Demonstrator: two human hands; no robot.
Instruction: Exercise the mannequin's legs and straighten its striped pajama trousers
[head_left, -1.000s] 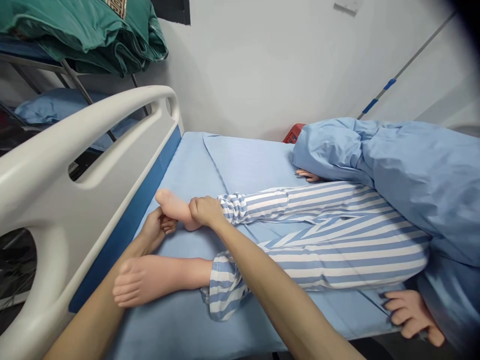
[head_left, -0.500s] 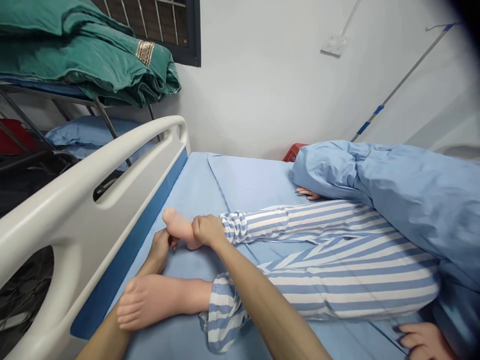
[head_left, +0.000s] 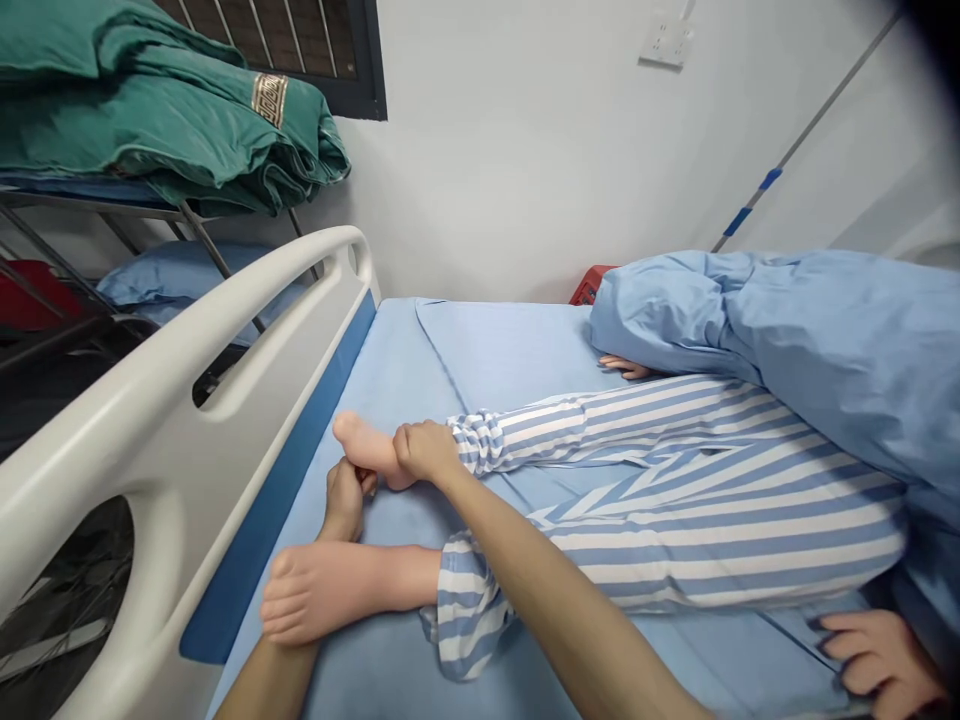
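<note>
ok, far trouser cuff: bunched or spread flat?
Bunched: the far cuff is gathered in tight folds next to the right hand, which holds the far foot.

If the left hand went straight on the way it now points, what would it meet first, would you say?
Most likely the far foot: the left hand seems to be touching it, though the exact contact is hard to make out.

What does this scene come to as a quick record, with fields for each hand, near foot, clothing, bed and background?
Left hand: fingers curled at the far foot; grip partly hidden
Right hand: wrapped around the same foot
Near foot: toes toward the footboard
Clothing: striped trousers
Bed: blue sheet, crumpled blue cover at right
Background: green cloth pile
</note>
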